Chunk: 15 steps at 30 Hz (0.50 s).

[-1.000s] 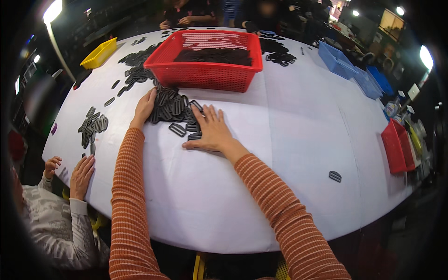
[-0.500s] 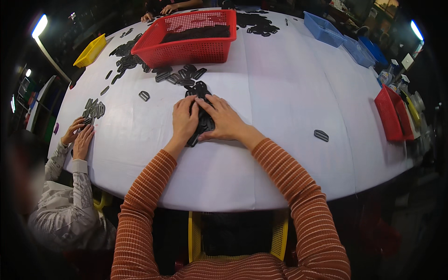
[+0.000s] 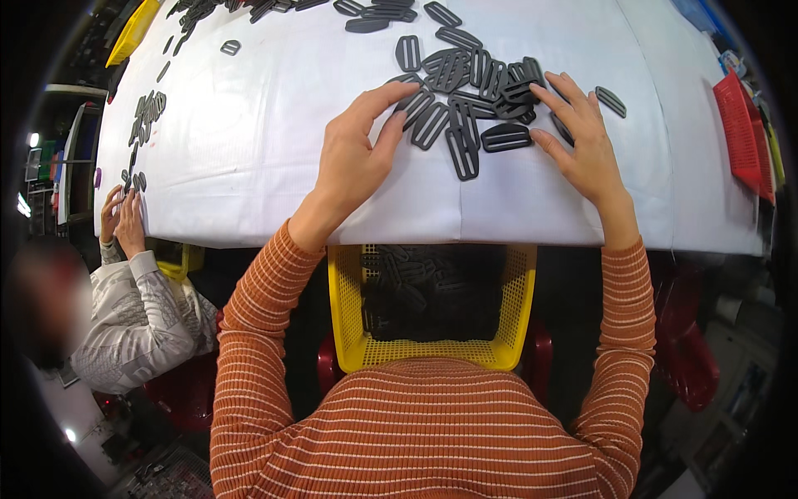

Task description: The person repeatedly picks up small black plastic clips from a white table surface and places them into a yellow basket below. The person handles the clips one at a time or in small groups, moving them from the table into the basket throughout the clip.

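Note:
Black plastic slide buckles (image 3: 463,143) lie spread in a loose, overlapping pile on the white-covered table in front of me. My left hand (image 3: 356,151) is at the pile's left side, thumb and forefinger apart, their tips against the outer buckles. At the opposite side is my right hand (image 3: 586,141), fingers spread, its fingertips at the buckles on the right edge. Neither hand appears to grip a buckle. One single buckle (image 3: 611,101) lies just right of my right hand.
A yellow basket (image 3: 349,333) of black buckles sits at my lap, below the table edge. More buckles (image 3: 378,15) lie at the far side. A red basket (image 3: 742,133) stands at the right. To the left, a person's hands (image 3: 125,218) work beside a smaller buckle heap (image 3: 148,116).
My hands have parted from around a compact heap, and the buckles now lie spread out between them. The view has tilted down, bringing the lap basket's contents into sight.

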Available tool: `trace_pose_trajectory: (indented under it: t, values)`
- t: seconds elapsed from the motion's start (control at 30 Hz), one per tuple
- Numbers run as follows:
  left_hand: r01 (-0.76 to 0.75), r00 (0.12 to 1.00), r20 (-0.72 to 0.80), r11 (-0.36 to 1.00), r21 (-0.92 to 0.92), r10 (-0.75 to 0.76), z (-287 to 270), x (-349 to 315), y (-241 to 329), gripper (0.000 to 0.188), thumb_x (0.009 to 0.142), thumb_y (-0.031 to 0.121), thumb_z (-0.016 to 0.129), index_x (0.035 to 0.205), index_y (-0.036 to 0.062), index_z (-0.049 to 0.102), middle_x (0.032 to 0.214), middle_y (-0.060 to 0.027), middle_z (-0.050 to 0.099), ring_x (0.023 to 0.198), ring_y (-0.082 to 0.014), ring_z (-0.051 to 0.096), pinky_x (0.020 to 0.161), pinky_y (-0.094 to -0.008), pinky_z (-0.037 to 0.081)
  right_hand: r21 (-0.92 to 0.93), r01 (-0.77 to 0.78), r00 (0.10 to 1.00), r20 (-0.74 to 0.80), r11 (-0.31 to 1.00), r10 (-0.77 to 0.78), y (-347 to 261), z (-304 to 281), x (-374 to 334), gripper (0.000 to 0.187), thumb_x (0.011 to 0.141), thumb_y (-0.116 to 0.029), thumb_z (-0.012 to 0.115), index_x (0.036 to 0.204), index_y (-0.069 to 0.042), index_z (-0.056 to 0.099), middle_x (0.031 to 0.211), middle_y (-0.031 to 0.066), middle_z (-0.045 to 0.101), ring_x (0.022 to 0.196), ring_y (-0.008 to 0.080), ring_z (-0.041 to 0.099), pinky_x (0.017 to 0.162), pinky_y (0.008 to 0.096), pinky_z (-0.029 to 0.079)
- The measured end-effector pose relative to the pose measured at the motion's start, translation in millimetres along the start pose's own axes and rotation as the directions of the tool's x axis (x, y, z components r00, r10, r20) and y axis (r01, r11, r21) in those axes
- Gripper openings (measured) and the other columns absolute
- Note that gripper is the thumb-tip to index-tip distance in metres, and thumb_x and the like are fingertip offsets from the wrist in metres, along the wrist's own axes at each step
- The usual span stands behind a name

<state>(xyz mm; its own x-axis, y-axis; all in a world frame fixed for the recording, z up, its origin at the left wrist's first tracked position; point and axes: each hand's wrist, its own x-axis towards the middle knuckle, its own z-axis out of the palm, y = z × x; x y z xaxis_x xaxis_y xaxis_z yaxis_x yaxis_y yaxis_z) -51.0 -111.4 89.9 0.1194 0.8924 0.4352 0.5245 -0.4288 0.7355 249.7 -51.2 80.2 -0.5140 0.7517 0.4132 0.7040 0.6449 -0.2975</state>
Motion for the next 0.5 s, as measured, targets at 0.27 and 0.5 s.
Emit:
trace_pose_trajectory:
  t: [0.27,0.5]
  values:
    - [-0.288,0.918,0.362,0.896,0.337,0.158,20.2,-35.9,21.9,0.036,0.091,0.011,0.065,0.127,0.0121,0.065,0.133,-0.005,0.062,0.138,-0.0249,0.046,0.119,-0.0547,0.019,-0.023,0.09,0.995,-0.037,0.996,-0.091,-57.9,17.7,-17.2,0.033,0.086,-0.023,0.071,0.117,-0.011,0.069,0.129,0.0034,0.061,0.133,0.0249,0.048,0.118,0.0536,0.021]
    - [-0.236,0.963,0.234,0.838,0.491,0.134,10.4,-27.1,14.0,0.04,0.088,0.011,0.067,0.128,0.0083,0.064,0.134,-0.0067,0.061,0.137,-0.025,0.046,0.118,-0.0547,0.022,-0.012,0.027,0.994,-0.106,1.0,-0.028,-91.2,29.1,-11.4,0.028,0.085,-0.022,0.071,0.111,-0.009,0.071,0.118,0.0049,0.067,0.125,0.0237,0.054,0.12,0.0532,0.019]
